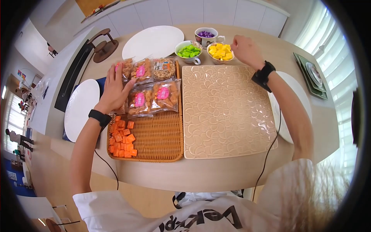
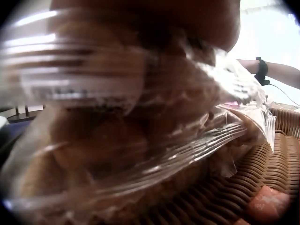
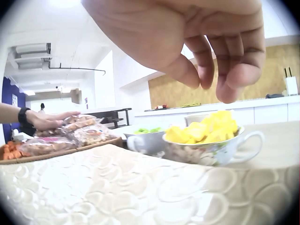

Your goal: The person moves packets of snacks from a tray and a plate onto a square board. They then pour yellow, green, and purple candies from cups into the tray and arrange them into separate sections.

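Note:
The left hand [image 1: 113, 91] rests with fingers spread on clear snack packets [image 1: 140, 99] in the upper part of a wicker tray [image 1: 158, 135]; in the left wrist view the packet [image 2: 103, 140] fills much of the picture. Orange cubes [image 1: 123, 141] lie in the tray's lower left. The right hand [image 1: 247, 50] is above and beside a cup of yellow pieces [image 1: 220, 52]. In the right wrist view that hand [image 3: 206, 51] hangs over the yellow pieces [image 3: 206, 131], fingers loosely bent, nothing between them.
A cup of green pieces [image 1: 188, 51] and one of purple pieces [image 1: 206, 34] stand close by. A patterned beige board [image 1: 228, 112] lies right of the tray. White plates [image 1: 152, 41] lie behind and at both sides; a brown wooden stand [image 1: 104, 46] is back left.

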A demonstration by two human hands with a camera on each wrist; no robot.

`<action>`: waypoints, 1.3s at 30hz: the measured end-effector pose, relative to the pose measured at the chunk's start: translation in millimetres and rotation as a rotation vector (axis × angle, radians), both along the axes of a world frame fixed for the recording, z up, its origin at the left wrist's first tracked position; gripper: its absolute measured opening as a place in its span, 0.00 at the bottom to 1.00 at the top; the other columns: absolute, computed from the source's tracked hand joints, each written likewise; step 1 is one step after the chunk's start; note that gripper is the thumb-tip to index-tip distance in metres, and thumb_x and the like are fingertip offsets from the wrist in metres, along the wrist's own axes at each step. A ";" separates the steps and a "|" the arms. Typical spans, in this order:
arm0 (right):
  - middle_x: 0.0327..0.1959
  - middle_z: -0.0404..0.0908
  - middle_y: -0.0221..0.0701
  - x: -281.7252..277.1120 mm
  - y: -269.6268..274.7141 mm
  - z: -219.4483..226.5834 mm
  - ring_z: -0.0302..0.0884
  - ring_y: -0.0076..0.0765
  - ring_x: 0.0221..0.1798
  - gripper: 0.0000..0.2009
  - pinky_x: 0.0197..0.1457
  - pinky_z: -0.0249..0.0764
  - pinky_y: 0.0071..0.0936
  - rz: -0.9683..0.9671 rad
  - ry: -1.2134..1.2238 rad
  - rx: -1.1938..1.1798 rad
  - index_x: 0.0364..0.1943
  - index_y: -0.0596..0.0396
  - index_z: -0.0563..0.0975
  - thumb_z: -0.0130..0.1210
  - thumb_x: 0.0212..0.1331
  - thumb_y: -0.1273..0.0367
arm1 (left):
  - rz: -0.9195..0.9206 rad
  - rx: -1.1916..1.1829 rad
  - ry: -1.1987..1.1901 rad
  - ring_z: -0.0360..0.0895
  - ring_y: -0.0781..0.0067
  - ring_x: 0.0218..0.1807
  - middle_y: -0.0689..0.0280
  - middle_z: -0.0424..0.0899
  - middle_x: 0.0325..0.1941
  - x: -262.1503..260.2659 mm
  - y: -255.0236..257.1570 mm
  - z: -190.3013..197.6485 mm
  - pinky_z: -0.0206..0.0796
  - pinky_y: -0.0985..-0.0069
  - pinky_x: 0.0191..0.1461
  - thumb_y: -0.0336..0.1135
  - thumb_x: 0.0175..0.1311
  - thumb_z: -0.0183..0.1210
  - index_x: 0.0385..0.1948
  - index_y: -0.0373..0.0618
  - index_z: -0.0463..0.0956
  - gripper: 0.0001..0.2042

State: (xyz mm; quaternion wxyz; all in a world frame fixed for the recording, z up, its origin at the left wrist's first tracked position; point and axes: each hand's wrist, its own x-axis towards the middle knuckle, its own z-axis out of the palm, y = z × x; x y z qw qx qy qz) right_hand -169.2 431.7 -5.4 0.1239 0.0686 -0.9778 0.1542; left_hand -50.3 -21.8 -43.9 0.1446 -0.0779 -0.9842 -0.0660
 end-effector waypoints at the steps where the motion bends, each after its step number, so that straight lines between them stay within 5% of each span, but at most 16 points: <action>1: 0.49 0.85 0.47 -11.5 14.7 -5.8 0.82 0.53 0.54 0.17 0.59 0.76 0.49 0.029 0.010 0.062 0.45 0.55 0.81 0.56 0.65 0.56 | -0.002 0.015 0.005 0.43 0.38 0.83 0.36 0.48 0.80 -0.4 -1.7 -1.2 0.40 0.50 0.83 0.58 0.75 0.51 0.78 0.38 0.47 0.41; 4: 0.44 0.87 0.45 -20.5 31.3 -15.0 0.87 0.49 0.42 0.21 0.45 0.81 0.46 0.012 -0.108 0.011 0.48 0.59 0.79 0.54 0.69 0.52 | -0.017 0.048 0.009 0.43 0.38 0.83 0.36 0.47 0.81 -1.0 -4.6 -2.8 0.40 0.50 0.83 0.59 0.74 0.52 0.79 0.39 0.46 0.42; 6: 0.44 0.86 0.42 -24.1 36.6 -21.9 0.88 0.37 0.35 0.21 0.35 0.81 0.35 0.016 -0.429 -0.312 0.50 0.56 0.79 0.54 0.72 0.51 | -0.029 0.066 0.015 0.43 0.38 0.83 0.37 0.46 0.81 -1.9 -5.5 -2.6 0.40 0.50 0.83 0.59 0.74 0.52 0.79 0.40 0.45 0.43; 9: 0.42 0.85 0.39 -22.9 41.8 -23.6 0.87 0.27 0.36 0.19 0.33 0.80 0.23 0.035 -0.571 -0.480 0.49 0.58 0.80 0.57 0.72 0.53 | 0.010 0.079 0.010 0.43 0.38 0.83 0.37 0.46 0.81 1.4 -4.3 0.4 0.40 0.51 0.83 0.60 0.72 0.54 0.79 0.41 0.45 0.44; 15: 0.33 0.85 0.33 -38.1 46.8 -43.8 0.86 0.27 0.34 0.17 0.33 0.81 0.21 0.035 -0.642 -0.745 0.41 0.64 0.81 0.58 0.73 0.59 | 0.035 0.038 0.005 0.42 0.40 0.84 0.40 0.46 0.82 4.5 -7.2 12.0 0.38 0.51 0.83 0.60 0.71 0.56 0.80 0.42 0.45 0.45; 19: 0.30 0.83 0.29 -41.9 48.2 -40.9 0.84 0.24 0.34 0.15 0.38 0.81 0.21 0.033 -0.723 -0.657 0.40 0.59 0.80 0.56 0.75 0.59 | -0.056 0.186 0.136 0.44 0.42 0.84 0.42 0.49 0.82 23.0 -3.8 38.1 0.39 0.54 0.84 0.57 0.71 0.57 0.78 0.40 0.48 0.43; 24: 0.29 0.86 0.36 -34.5 49.9 -40.9 0.86 0.28 0.32 0.16 0.36 0.82 0.22 0.063 -0.648 -0.787 0.32 0.56 0.78 0.57 0.74 0.59 | -0.109 0.277 0.157 0.47 0.44 0.82 0.43 0.53 0.80 87.8 29.8 76.0 0.41 0.57 0.83 0.50 0.71 0.60 0.77 0.36 0.50 0.41; 30: 0.34 0.88 0.36 -23.9 68.2 -10.3 0.85 0.25 0.33 0.19 0.41 0.81 0.22 0.183 -0.559 -0.710 0.32 0.53 0.77 0.52 0.77 0.55 | -0.193 0.200 -0.002 0.46 0.48 0.83 0.47 0.52 0.81 167.4 50.5 87.7 0.35 0.58 0.84 0.40 0.69 0.58 0.77 0.34 0.49 0.39; 34: 0.32 0.87 0.35 -3.0 72.9 19.5 0.83 0.25 0.32 0.17 0.41 0.80 0.22 0.245 -0.474 -0.684 0.33 0.54 0.78 0.54 0.76 0.56 | -0.245 0.016 -0.138 0.55 0.43 0.79 0.47 0.61 0.76 189.2 50.0 94.5 0.42 0.54 0.82 0.42 0.67 0.62 0.72 0.36 0.61 0.35; 35: 0.31 0.87 0.33 14.1 63.0 33.0 0.83 0.24 0.31 0.17 0.41 0.80 0.22 0.245 -0.472 -0.648 0.33 0.54 0.78 0.53 0.76 0.56 | -0.225 -0.018 -0.149 0.63 0.44 0.75 0.50 0.67 0.72 192.5 52.7 95.2 0.45 0.51 0.82 0.40 0.65 0.65 0.65 0.39 0.71 0.27; 39: 0.29 0.86 0.33 75.4 22.8 57.6 0.82 0.25 0.30 0.19 0.40 0.78 0.22 0.328 -0.503 -0.622 0.29 0.53 0.77 0.52 0.76 0.56 | -0.233 0.056 -0.286 0.66 0.50 0.73 0.54 0.73 0.69 181.5 32.7 57.8 0.46 0.49 0.82 0.34 0.61 0.68 0.57 0.45 0.79 0.21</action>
